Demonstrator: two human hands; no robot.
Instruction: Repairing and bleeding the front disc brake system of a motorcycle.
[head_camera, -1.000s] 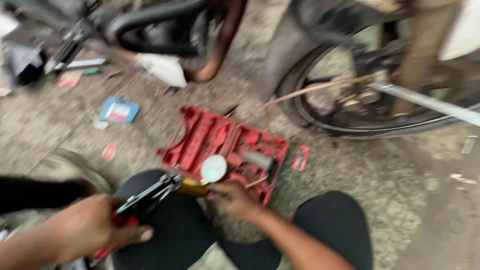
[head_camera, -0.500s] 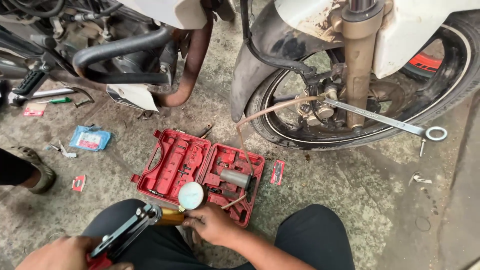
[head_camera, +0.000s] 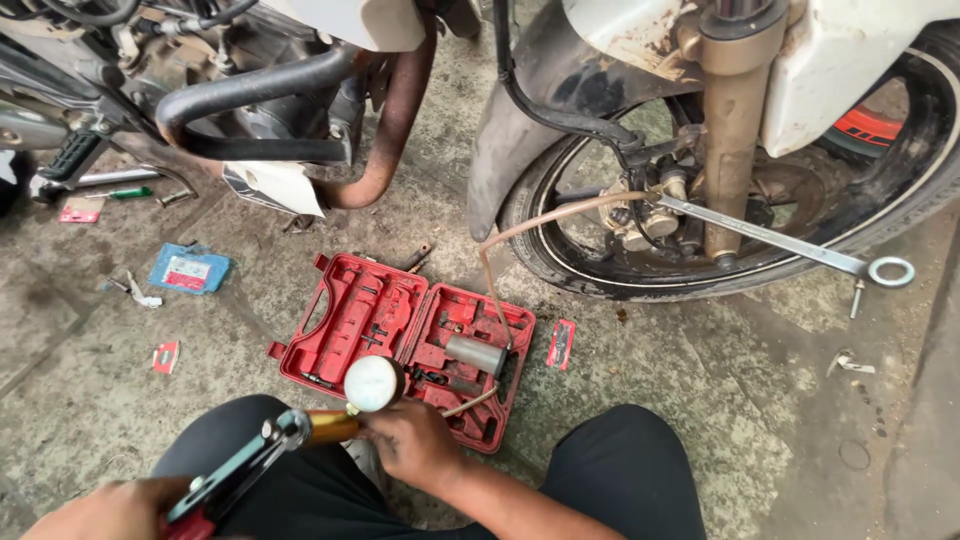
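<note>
Gripping the hand pump (head_camera: 300, 435), left hand (head_camera: 110, 510) squeezes its handle while right hand (head_camera: 415, 445) pinches near its gauge (head_camera: 372, 383) above the red case (head_camera: 400, 345).

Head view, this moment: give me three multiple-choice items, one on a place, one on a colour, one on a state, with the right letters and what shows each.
1. Where does the open tool case lie?
A. On the concrete floor between the person's knees and the front wheel
B. On the motorcycle's seat
C. Hung on the handlebar

2. What colour is the tool case?
A. Blue
B. Red
C. Yellow

3. How does the long wrench stand?
A. Packed in the case
B. In the right hand
C. Set at the brake caliper, with no hand on it

Answers:
1 A: the case rests on the floor, just ahead of the knees and short of the front wheel.
2 B: both halves are red plastic.
3 C: it juts from the caliper across the wheel; the left hand grips the pump handle and the right hand is by the round gauge.
</note>
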